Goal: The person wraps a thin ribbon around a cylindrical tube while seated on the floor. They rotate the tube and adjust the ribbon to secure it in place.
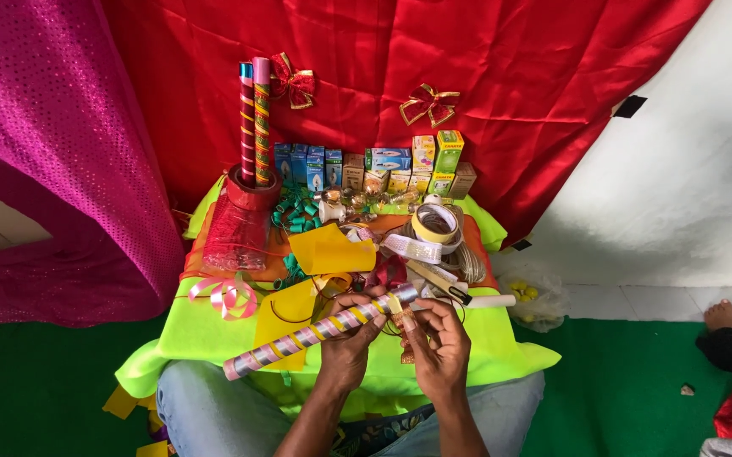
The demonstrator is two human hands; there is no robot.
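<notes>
The left hand [345, 338] grips a wrapped stick [319, 331] mid-length, held slanting above the worktop [196, 330]; the right hand [438, 338] has its fingers pinched on the stick's upper end – it looks light and stiff (glossy wrap, likely slippery) – best held mid-shaft

A low table draped in a neon-green cloth [205, 330] bears yellow paper [328, 248], a tape roll [433, 222] right of centre, small boxes [374, 169] along the far edge, and a pink ribbon [226, 296] near left.
</notes>
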